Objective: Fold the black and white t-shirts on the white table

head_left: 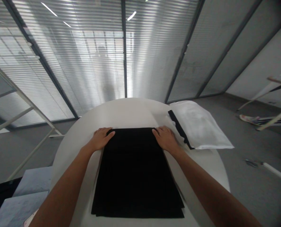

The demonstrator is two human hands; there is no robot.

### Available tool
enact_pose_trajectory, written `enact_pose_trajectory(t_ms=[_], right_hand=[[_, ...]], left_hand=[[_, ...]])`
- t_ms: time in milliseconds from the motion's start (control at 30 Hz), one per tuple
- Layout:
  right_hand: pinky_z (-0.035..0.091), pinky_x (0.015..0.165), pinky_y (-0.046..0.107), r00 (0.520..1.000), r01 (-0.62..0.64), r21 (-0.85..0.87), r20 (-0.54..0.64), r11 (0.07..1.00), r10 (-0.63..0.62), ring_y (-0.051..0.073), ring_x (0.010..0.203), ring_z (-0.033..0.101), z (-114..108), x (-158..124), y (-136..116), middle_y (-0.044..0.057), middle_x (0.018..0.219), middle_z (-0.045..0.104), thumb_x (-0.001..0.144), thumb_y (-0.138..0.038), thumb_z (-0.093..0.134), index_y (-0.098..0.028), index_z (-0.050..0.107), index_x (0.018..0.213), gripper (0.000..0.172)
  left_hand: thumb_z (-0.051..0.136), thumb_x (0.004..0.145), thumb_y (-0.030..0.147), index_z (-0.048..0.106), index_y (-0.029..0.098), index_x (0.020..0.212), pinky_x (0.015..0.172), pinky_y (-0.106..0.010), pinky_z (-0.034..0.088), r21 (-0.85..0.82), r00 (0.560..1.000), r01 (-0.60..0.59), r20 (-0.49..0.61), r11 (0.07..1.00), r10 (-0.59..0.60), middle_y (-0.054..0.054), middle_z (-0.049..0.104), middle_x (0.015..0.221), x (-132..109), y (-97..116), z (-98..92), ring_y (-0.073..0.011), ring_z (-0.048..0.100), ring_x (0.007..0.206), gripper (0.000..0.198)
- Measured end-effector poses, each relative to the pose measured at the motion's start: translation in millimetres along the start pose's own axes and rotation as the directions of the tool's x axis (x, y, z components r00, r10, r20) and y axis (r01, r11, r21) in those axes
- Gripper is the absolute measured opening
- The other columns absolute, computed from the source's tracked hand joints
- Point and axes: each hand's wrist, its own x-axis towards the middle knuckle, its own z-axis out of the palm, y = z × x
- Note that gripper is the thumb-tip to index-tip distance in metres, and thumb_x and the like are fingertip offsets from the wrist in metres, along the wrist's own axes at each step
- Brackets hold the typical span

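Note:
A stack of black rectangular sheets [140,173] lies flat on the round white table [128,112]; their lower edges are slightly out of line, and whether they are paper or cloth I cannot tell. My left hand [101,138] rests at the stack's far left corner, fingers stretched and thumb apart, the thumb touching the black surface. At the opposite far corner my right hand [166,138] lies in much the same way, open, its thumb over the edge. A white plastic bag [203,126] sits right of the stack, with black material [181,129] showing at its left end.
Grey-blue padded seats [29,197] stand at the lower left, near a white metal frame [33,108]. Glass panels with blinds [102,63] rise behind the table. On the right are chair or table legs [276,119] and a person's shoe [248,119].

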Motion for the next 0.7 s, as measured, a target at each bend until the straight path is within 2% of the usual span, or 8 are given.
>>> enact_pose_trajectory(t_ms=[67,133,267,367,433,500,700], right_hand=[[0.033,0.102,0.047,1.0,0.001,-0.088,0.004,0.996,-0.001,0.029,0.113,0.053,0.7,2.3,-1.3,0.015,0.112,0.063,0.092,-0.047,0.042,-0.018,0.067,0.097,0.038],[0.036,0.099,0.046,1.0,-0.011,-0.102,0.017,0.995,0.013,0.029,0.109,0.056,1.2,4.6,-1.8,0.015,0.111,0.064,0.092,-0.047,0.043,-0.018,0.067,0.095,0.038],[0.042,0.091,0.042,0.998,-0.056,0.038,0.032,0.998,0.055,0.027,0.099,0.06,-1.5,8.6,0.1,0.012,0.103,0.067,0.087,-0.048,0.051,-0.021,0.068,0.09,0.032],[0.045,0.085,0.038,0.996,-0.084,0.206,0.038,0.975,0.078,0.025,0.092,0.063,-6.2,9.5,-0.9,0.008,0.097,0.069,0.082,-0.046,0.057,-0.022,0.068,0.091,0.028],[0.046,0.081,0.036,0.994,-0.108,0.3,0.058,0.948,0.095,0.024,0.086,0.064,-9.6,8.5,-3.5,0.007,0.092,0.07,0.081,-0.043,0.058,-0.023,0.067,0.092,0.025],[0.046,0.076,0.035,0.992,-0.123,0.324,0.068,0.938,0.106,0.023,0.08,0.064,-12.8,7.0,-6.2,0.005,0.087,0.07,0.08,-0.041,0.059,-0.023,0.066,0.093,0.024],[0.046,0.072,0.034,0.997,-0.078,0.252,0.01,0.964,0.078,0.021,0.077,0.063,-18.6,5.9,-5.2,0.003,0.083,0.068,0.079,-0.045,0.061,-0.024,0.063,0.09,0.024]], left_hand=[[0.039,0.086,0.064,0.061,0.023,0.124,0.105,-0.052,0.03,-0.011,1.0,0.009,-0.022,1.0,-0.009,-0.011,0.063,0.124,-0.4,2.2,-2.9,-0.0327,0.05,0.121,0.06],[0.045,0.083,0.062,0.063,0.022,0.122,0.104,-0.049,0.033,-0.081,0.999,0.018,-0.039,0.997,-0.022,-0.011,0.064,0.121,0.2,3.2,-5.5,-0.0323,0.051,0.119,0.059],[0.058,0.076,0.057,0.062,0.017,0.122,0.098,-0.041,0.04,-0.382,0.991,0.124,-0.005,0.916,-0.137,-0.013,0.061,0.127,1.8,1.9,-12.5,-0.0304,0.054,0.118,0.061],[0.068,0.068,0.05,0.068,0.017,0.11,0.078,-0.034,0.048,-0.54,0.974,0.225,0.125,0.811,-0.187,-0.011,0.069,0.113,-0.4,3.4,-20.4,-0.0288,0.064,0.1,0.053],[0.071,0.065,0.047,0.071,0.017,0.096,0.063,-0.03,0.047,-0.587,0.96,0.278,0.206,0.76,-0.192,-0.009,0.072,0.094,-3.0,5.9,-25.2,-0.0254,0.066,0.083,0.042],[0.072,0.063,0.044,0.07,0.017,0.087,0.055,-0.027,0.043,-0.606,0.947,0.317,0.245,0.729,-0.208,-0.007,0.07,0.083,-5.0,8.4,-28.6,-0.022,0.064,0.073,0.036],[0.078,0.053,0.035,0.065,0.018,0.079,0.052,-0.023,0.041,-0.665,0.924,0.378,0.227,0.644,-0.308,-0.003,0.065,0.079,-5.1,13.0,-32.0,-0.0176,0.059,0.071,0.034]])
